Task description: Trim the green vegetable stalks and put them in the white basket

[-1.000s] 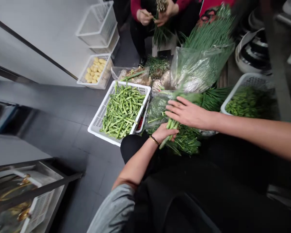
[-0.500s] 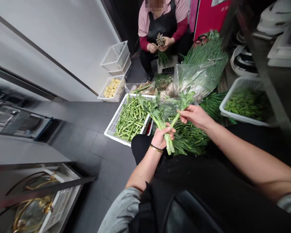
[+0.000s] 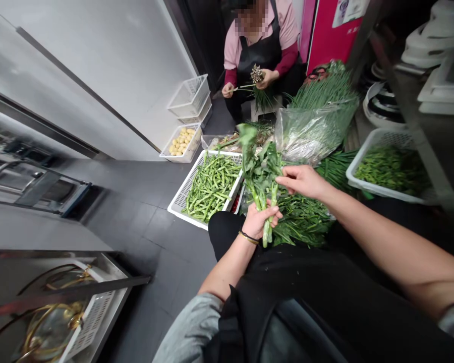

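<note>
Several thick-stemmed leafy green stalks point(image 3: 262, 174) stand in a bunch in front of me, leaves up and pale stem ends down. My left hand point(image 3: 260, 220) is closed round their lower stems. At the right side of the bunch, my right hand point(image 3: 304, 180) pinches a stalk just below its leaves with thumb and fingers. Beneath both hands lies a pile of loose dark leafy greens point(image 3: 304, 214). Left of the bunch, a white basket point(image 3: 179, 199) holds trimmed green stem pieces point(image 3: 212, 184).
Across from me a crouching person point(image 3: 259, 55) handles a bundle of thin green stems. A plastic bag point(image 3: 306, 126) of long green stalks lies at centre right. White baskets hold yellowish potato-like pieces point(image 3: 182, 141) and leafy greens point(image 3: 393, 169). A metal shelf stands on the right.
The stalk in my right hand has come upright against the bunch in my left hand. The bunch's leaves now stand higher. The other person has drawn one stem out to the side.
</note>
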Motion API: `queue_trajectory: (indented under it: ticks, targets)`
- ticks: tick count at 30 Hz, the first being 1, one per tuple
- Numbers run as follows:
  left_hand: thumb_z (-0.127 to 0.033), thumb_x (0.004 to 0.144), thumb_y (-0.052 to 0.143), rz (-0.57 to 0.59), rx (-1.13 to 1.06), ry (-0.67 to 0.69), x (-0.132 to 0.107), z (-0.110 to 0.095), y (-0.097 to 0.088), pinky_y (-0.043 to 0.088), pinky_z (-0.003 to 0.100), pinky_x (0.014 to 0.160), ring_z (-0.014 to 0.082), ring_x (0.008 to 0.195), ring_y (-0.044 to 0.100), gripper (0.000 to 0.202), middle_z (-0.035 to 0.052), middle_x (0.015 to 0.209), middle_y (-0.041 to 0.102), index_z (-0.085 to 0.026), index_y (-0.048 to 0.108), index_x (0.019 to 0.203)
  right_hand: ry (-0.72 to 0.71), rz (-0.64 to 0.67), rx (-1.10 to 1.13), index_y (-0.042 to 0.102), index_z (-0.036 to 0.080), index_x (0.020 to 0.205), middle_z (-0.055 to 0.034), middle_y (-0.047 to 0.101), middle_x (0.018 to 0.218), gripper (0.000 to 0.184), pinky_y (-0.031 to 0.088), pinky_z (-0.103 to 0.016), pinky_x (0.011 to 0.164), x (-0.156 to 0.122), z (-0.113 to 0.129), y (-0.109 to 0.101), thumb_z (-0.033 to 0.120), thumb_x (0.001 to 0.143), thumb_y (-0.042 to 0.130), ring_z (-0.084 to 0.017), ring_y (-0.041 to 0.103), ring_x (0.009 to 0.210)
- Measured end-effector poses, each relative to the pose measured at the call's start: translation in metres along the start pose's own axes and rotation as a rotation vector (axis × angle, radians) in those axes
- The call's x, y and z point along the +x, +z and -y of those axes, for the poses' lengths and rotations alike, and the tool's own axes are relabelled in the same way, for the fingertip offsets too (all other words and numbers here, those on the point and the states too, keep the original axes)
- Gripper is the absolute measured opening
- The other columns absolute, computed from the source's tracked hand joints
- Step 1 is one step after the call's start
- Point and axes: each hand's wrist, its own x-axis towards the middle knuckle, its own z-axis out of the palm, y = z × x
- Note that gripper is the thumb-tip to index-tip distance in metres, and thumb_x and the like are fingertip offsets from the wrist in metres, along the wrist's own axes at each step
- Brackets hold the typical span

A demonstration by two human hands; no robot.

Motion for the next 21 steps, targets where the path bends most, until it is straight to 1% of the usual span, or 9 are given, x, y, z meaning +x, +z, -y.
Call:
queue_trajectory:
  ticks: [4,6,8,10,13,14,16,18,21]
  targets:
    - [-0.029,0.058,0.077,-0.053,-0.143,-0.113,-0.001,0.000,0.002,0.036,0.019,0.038,0.0090,0.042,0.053,0.039,0.0051,0.066,0.067,-0.013,0.052,0.083,-0.271,-0.214,-0.500,0.054,0.017,0.062,-0.0034,0.054,0.062,0.029,0.028,-0.026,0.052,-0.011,0.004,0.013,0.032,0.085,0.046,-0.012,0.045,0.055]
    - [-0.029,0.056,0.077,-0.106,-0.188,-0.088,0.001,0.000,0.004,0.034,0.019,0.037,0.0074,0.040,0.048,0.038,0.0014,0.060,0.063,-0.014,0.051,0.080,-0.380,-0.153,-0.578,0.058,0.018,0.067,-0.0038,0.055,0.063,0.028,0.028,-0.026,0.053,-0.024,0.005,0.021,0.030,0.087,0.043,-0.013,0.046,0.057]
    - [-0.029,0.055,0.078,-0.188,-0.155,-0.006,0.003,0.000,0.003,0.034,0.019,0.038,0.0072,0.039,0.047,0.039,-0.0011,0.056,0.060,-0.014,0.051,0.079,-0.420,-0.044,-0.495,0.060,0.019,0.069,-0.0038,0.056,0.064,0.028,0.033,-0.026,0.055,-0.036,0.004,0.024,0.032,0.088,0.043,-0.013,0.049,0.059]
    - [-0.029,0.054,0.079,-0.280,-0.058,0.075,0.005,0.001,0.002,0.034,0.020,0.040,0.0072,0.040,0.048,0.041,-0.0015,0.057,0.060,-0.015,0.051,0.080,-0.286,0.006,-0.302,0.058,0.019,0.068,-0.0034,0.059,0.062,0.030,0.037,-0.025,0.055,-0.041,0.002,0.023,0.037,0.088,0.045,-0.013,0.051,0.058]
    - [-0.026,0.052,0.081,-0.362,0.102,0.138,0.005,0.003,0.002,0.034,0.020,0.042,0.0066,0.042,0.048,0.042,-0.0034,0.059,0.059,-0.015,0.053,0.080,0.091,0.057,0.081,0.051,0.020,0.057,-0.0016,0.057,0.049,0.040,0.040,-0.026,0.047,-0.028,-0.005,0.017,0.050,0.082,0.052,-0.012,0.049,0.045]
    - [-0.025,0.051,0.081,-0.374,0.135,0.150,0.004,0.004,0.003,0.035,0.020,0.044,0.0066,0.043,0.048,0.042,-0.0042,0.059,0.058,-0.015,0.054,0.080,0.175,0.088,0.178,0.049,0.020,0.053,-0.0010,0.054,0.044,0.043,0.040,-0.026,0.044,-0.021,-0.008,0.016,0.054,0.080,0.055,-0.012,0.047,0.040]
    - [-0.025,0.051,0.081,-0.356,0.153,0.161,0.002,0.004,0.006,0.037,0.021,0.046,0.0073,0.045,0.050,0.042,-0.0042,0.062,0.059,-0.016,0.054,0.081,0.240,0.104,0.289,0.047,0.020,0.047,-0.0007,0.050,0.038,0.049,0.038,-0.026,0.040,-0.005,-0.012,0.017,0.058,0.076,0.057,-0.011,0.044,0.035]
    - [-0.027,0.054,0.079,-0.284,0.099,0.140,0.000,0.005,0.008,0.037,0.022,0.045,0.0085,0.046,0.051,0.041,-0.0018,0.065,0.062,-0.016,0.053,0.084,0.218,0.052,0.240,0.047,0.020,0.048,-0.0013,0.050,0.039,0.049,0.038,-0.027,0.041,0.005,-0.013,0.023,0.057,0.079,0.054,-0.011,0.044,0.035]
    - [-0.029,0.059,0.073,-0.235,-0.054,0.069,0.002,0.007,0.010,0.034,0.021,0.043,0.0085,0.043,0.050,0.037,0.0001,0.063,0.061,-0.017,0.049,0.083,0.155,-0.068,-0.098,0.055,0.018,0.061,-0.0057,0.060,0.055,0.035,0.040,-0.027,0.048,0.001,-0.004,0.037,0.043,0.085,0.048,-0.015,0.053,0.047]
